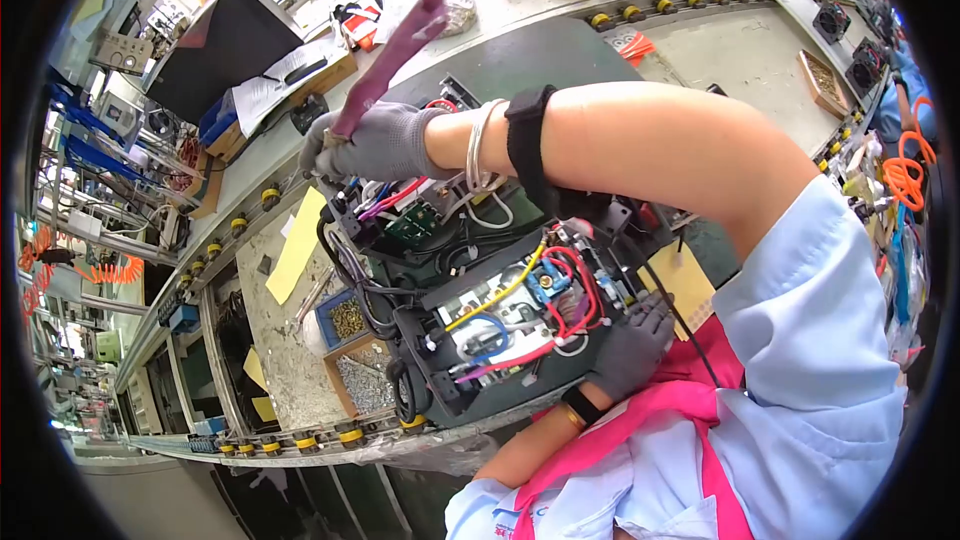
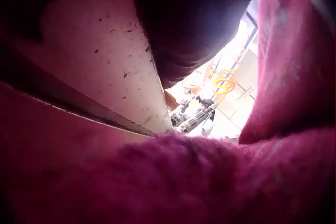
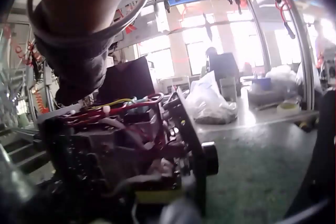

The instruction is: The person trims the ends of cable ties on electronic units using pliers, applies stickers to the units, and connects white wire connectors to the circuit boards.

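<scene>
My gloved right hand (image 1: 375, 143) grips a long purple, cloth-like wrapped piece (image 1: 390, 60) over the far corner of an open black chassis. A green circuit board (image 1: 412, 225) shows in that chassis, partly under the forearm. In the right wrist view the dark glove (image 3: 79, 74) hangs beyond the wired unit, the purple piece out of sight. My gloved left hand (image 1: 635, 345) lies against the end of a nearer open chassis (image 1: 415, 340), fingers extended at its edge. Yellow and red wires (image 1: 505, 295) cross this unit. Pink cloth (image 2: 210, 176) fills much of the left wrist view.
A blue bin of brass screws (image 1: 347, 320) and a box of silver screws (image 1: 365, 380) stand left of the near chassis. Yellow paper (image 1: 297, 245) lies on the bench. Yellow-black rollers (image 1: 350, 434) line its edge. A black monitor (image 1: 225, 50) stands at the back left.
</scene>
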`<move>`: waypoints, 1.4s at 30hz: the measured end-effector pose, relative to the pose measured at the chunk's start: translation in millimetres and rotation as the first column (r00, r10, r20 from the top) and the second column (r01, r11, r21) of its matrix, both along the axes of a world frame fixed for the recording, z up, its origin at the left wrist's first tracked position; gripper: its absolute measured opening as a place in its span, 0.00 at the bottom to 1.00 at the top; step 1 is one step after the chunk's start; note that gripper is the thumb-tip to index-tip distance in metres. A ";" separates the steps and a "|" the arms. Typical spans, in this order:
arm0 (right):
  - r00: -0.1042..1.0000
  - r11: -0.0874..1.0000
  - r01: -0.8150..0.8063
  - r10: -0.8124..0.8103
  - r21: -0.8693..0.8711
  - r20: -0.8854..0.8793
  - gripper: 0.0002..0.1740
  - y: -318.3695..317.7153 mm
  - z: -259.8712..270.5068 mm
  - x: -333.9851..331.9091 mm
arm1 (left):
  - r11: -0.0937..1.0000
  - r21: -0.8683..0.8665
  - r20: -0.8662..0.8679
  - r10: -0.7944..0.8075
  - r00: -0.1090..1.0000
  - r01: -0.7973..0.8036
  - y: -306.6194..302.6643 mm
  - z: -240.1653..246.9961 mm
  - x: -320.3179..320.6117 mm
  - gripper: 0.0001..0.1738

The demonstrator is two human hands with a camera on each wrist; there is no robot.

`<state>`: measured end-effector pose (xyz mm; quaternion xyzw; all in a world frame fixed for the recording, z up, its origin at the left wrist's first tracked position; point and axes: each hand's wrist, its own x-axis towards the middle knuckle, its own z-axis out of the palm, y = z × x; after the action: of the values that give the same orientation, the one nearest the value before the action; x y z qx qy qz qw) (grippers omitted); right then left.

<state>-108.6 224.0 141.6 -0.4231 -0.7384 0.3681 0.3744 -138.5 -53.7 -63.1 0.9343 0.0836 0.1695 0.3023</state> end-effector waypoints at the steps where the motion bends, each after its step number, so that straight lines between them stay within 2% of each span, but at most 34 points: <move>1: 0.991 0.998 0.048 -0.044 -0.027 0.127 0.14 0.3 -1.0 0.1 | 1.000 -0.020 -0.010 -0.007 1.000 0.007 -1.0 -1.0 0.6 0.24; 2: 0.983 0.998 0.019 -0.031 0.067 0.182 0.14 6.0 -11.7 -0.5 | 0.999 -0.026 -0.034 -0.030 0.999 0.029 1.3 0.9 1.1 0.23; 4: 0.997 0.995 0.004 -0.011 0.097 0.073 0.14 19.9 -34.5 -4.2 | 0.996 -0.053 -0.084 -0.080 0.993 0.076 1.7 1.9 -0.5 0.20; 5: 0.988 0.997 0.043 -0.051 0.058 0.148 0.15 19.4 -29.6 -3.9 | 0.998 0.041 -0.029 -0.049 0.998 0.050 0.1 -3.9 -0.1 0.21; 6: 0.971 0.996 0.084 -0.085 0.014 0.221 0.15 17.7 -25.1 -3.6 | 0.997 0.064 -0.060 -0.049 0.997 0.053 -2.1 -8.5 0.1 0.21; 7: 0.976 0.998 0.060 -0.066 0.033 0.208 0.15 20.3 -30.3 -3.7 | 0.995 0.087 -0.089 -0.048 0.995 0.056 -4.3 -12.9 1.0 0.21; 8: 0.983 0.999 0.036 -0.042 0.032 0.181 0.15 20.7 -32.9 -4.3 | 0.955 0.292 -0.128 -0.014 0.992 0.051 -8.7 -25.5 2.6 0.21; 9: 0.988 0.999 0.012 -0.017 0.034 0.154 0.15 20.5 -32.6 -5.0 | 0.873 0.486 -0.153 0.028 0.988 0.051 -13.2 -38.1 4.1 0.22; 10: 0.992 0.999 -0.013 0.007 0.042 0.128 0.14 21.8 -33.3 -5.6 | 0.616 0.786 -0.156 0.108 0.982 0.057 -21.5 -67.4 7.1 0.22; 13: 0.995 0.995 -0.037 0.028 0.096 0.100 0.12 30.8 -45.0 -7.6 | 0.522 0.852 -0.111 0.128 0.985 0.028 -26.4 -77.0 8.1 0.22; 19: 0.998 0.994 -0.048 0.043 0.098 0.051 0.12 30.7 -47.7 -8.7 | 0.781 0.625 -0.100 0.063 0.993 0.014 -17.7 -56.1 4.2 0.22; 24: 0.999 0.993 -0.047 0.045 0.106 0.019 0.13 30.1 -52.1 -13.1 | 0.870 0.494 -0.080 0.036 0.996 0.008 -15.8 -46.8 -2.2 0.21; 27: 0.997 0.994 -0.042 0.034 0.102 0.075 0.14 23.0 -46.1 -11.5 | 0.908 0.419 -0.072 0.022 0.997 0.010 -15.4 -40.6 -4.4 0.21; 30: 0.968 0.999 0.037 -0.037 0.003 0.247 0.17 25.1 -36.4 -18.3 | 0.955 0.297 -0.042 0.018 0.999 -0.004 -15.0 -30.6 -6.8 0.21; 31: 0.973 0.999 0.046 -0.049 0.020 0.226 0.18 28.2 -36.8 -20.0 | 0.969 0.248 -0.026 0.019 0.999 -0.012 -13.6 -26.7 -7.1 0.21; 34: 0.990 0.972 -0.069 0.094 -0.223 0.102 0.16 19.2 -2.1 -4.1 | 0.996 0.090 -0.017 0.002 1.000 -0.001 -1.1 -4.9 -5.4 0.21; 35: 0.992 0.976 -0.049 0.072 -0.212 0.103 0.14 8.3 11.7 0.3 | 0.999 0.051 -0.032 -0.012 0.999 0.014 4.9 2.1 -4.1 0.22; 36: 0.969 0.985 -0.138 0.113 0.105 0.221 0.11 -0.3 31.0 10.1 | 0.999 0.018 -0.044 -0.027 0.999 0.028 2.0 9.2 -2.4 0.23; 37: 0.979 0.991 -0.051 0.025 0.126 0.201 0.09 -8.6 42.2 19.6 | 0.999 0.027 -0.029 -0.033 0.999 0.034 0.1 4.9 -1.5 0.27; 38: 0.967 0.960 -0.089 0.020 0.266 0.253 0.08 -23.7 57.0 35.8 | 0.998 0.052 -0.035 -0.036 0.999 0.038 -0.1 9.6 -0.4 0.29; 39: 0.954 0.714 -0.099 -0.129 0.693 0.269 0.08 -44.2 63.8 57.3 | 0.996 0.075 -0.040 -0.041 0.998 0.044 1.8 16.0 -0.4 0.31; 40: 0.999 0.919 -0.038 0.046 0.393 -0.011 0.10 -72.3 75.4 72.6 | 0.994 0.096 -0.047 -0.048 0.998 0.052 1.9 20.9 -0.4 0.33; 41: 0.913 0.997 -0.021 0.051 0.078 -0.404 0.12 -99.5 85.9 88.8 | 0.987 0.156 -0.042 -0.024 0.999 0.030 -1.0 20.5 0.0 0.32; 42: 0.909 0.995 0.031 0.009 0.089 -0.417 0.13 -122.3 91.6 111.2 | 0.964 0.264 -0.071 -0.010 0.997 0.029 -2.7 17.6 -1.5 0.32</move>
<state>2.6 101.7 233.2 -0.3210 -0.6556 0.4125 0.5450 -140.0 -56.4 -45.5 0.9724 0.0615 0.1437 0.1731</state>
